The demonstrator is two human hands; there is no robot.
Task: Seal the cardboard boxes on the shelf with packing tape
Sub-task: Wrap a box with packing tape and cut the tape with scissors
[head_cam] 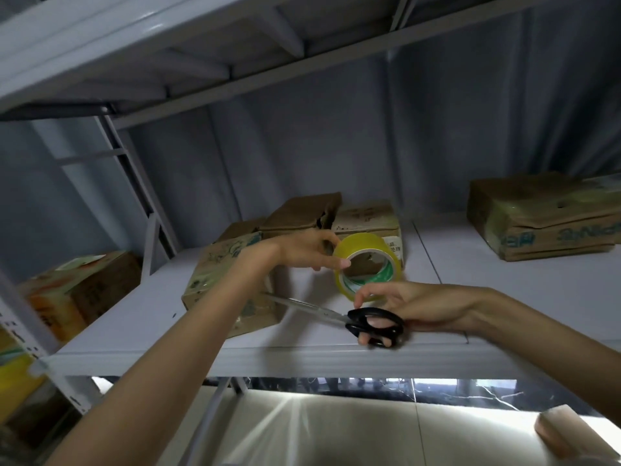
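Both hands' fingers (344, 263) touching tape roll (364, 260), scissors (373, 324) held

Both hands, left (311, 247) and right (400, 309), reach forward, fingers curled.

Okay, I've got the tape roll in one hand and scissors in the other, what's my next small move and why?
Probably pick the tape's free end loose with your right hand fingertips, since they sit at the yellow tape roll your left hand holds. No strip is pulled out yet, and the scissors hang closed, so cutting comes later.
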